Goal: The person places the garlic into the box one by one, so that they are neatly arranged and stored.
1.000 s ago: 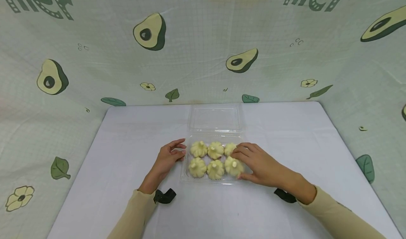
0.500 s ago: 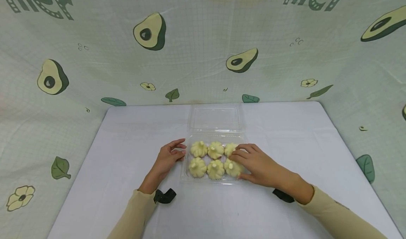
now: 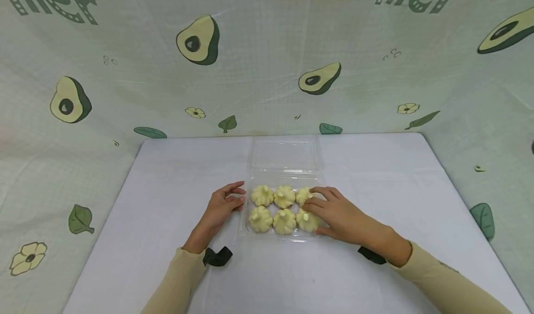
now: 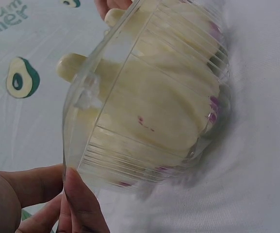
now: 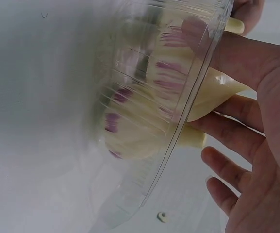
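Note:
Two rows of pale garlic bulbs sit in a clear plastic clamshell container, whose lid lies folded back. My left hand pinches the container's left rim between thumb and fingers. At the front right corner, my right hand grips a garlic bulb from above. In the right wrist view its thumb reaches inside the container wall, with fingers on the far side of the held bulb. Purple streaks show low on the bulbs. The right hand partly covers the back right bulb.
A white-covered table lies under the container. Cloth printed with avocados and leaves hangs behind it and along both sides. Black wrist mounts stick out beneath both wrists.
The right hand and the bulb in its grip have shifted very slightly left, the stem tipping a little. The left hand stays at the rim.

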Available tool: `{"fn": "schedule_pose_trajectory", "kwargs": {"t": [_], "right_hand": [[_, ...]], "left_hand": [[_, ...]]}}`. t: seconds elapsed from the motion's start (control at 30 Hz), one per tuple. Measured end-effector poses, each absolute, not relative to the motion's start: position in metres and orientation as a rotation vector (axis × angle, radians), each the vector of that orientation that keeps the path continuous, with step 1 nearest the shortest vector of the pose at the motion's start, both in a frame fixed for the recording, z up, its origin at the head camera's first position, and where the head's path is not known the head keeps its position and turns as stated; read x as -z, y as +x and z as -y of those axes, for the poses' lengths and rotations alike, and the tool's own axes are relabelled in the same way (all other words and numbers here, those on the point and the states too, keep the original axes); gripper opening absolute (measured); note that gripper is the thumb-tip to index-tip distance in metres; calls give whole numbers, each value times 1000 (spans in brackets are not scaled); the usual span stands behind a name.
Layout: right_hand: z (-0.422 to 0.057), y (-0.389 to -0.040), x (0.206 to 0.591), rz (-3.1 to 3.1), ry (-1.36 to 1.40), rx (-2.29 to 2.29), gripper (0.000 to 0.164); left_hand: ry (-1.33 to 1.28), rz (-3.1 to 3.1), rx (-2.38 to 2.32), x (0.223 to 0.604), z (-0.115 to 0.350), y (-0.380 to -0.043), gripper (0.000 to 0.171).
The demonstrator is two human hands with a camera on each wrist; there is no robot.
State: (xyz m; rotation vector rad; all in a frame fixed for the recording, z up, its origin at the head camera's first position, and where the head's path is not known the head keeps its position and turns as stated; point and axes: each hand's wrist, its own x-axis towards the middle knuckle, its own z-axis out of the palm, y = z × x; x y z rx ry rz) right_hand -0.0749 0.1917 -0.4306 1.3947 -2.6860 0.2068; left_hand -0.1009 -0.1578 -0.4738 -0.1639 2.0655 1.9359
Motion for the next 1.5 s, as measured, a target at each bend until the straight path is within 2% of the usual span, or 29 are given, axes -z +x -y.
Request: {"fn": "schedule_pose_trajectory", "kwargs": {"t": [0.83, 1.0, 1.23, 1.5], "right_hand": [[-182, -75, 428, 2671, 1402, -103, 65], [-182, -76, 429, 2679, 1399, -92, 62], [-181, -78, 431, 2660, 1407, -111, 48], [-182, -77, 432, 2647, 1405, -134, 51]], "left_hand": [[-161, -2062, -1938, 473, 158, -100, 54], [-160, -2060, -1941, 473, 158, -100, 54], [-157, -2070, -1934, 473, 157, -100, 53], [-164, -2061, -1940, 473, 158, -100, 53]]}}
